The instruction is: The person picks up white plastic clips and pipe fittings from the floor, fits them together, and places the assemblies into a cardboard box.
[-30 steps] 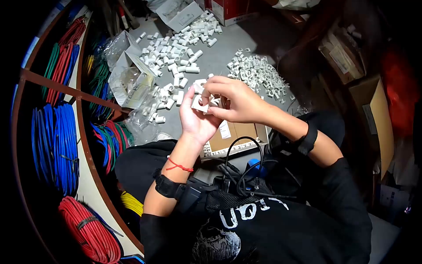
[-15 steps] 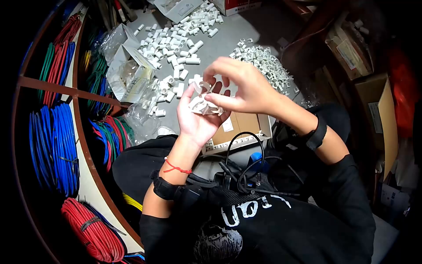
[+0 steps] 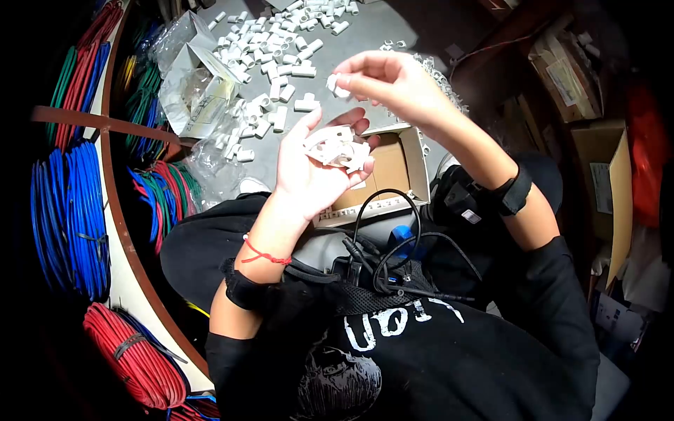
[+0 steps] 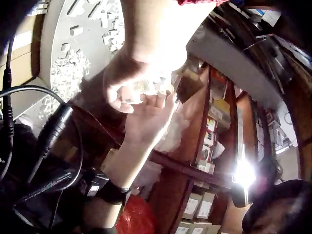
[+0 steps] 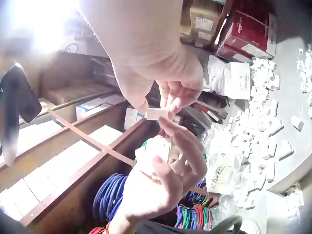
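Several smooth white plastic clips point(image 3: 338, 147), with curved edges and flat faces, sit heaped mid-frame in the upturned left hand point(image 3: 300, 174), fingers curled about them, while the right hand point(image 3: 404, 88), at upper centre, pinches one small white piece point(image 3: 335, 85). Tubular white fittings point(image 3: 304, 71) litter the grey floor point(image 3: 386, 24) above, and glossy blue cable point(image 3: 84, 217) hangs coiled at left. White lettering marks the black shirt point(image 3: 456, 358); in the right wrist view, a red carton point(image 5: 243, 34), upper right, bears white print too small to read.
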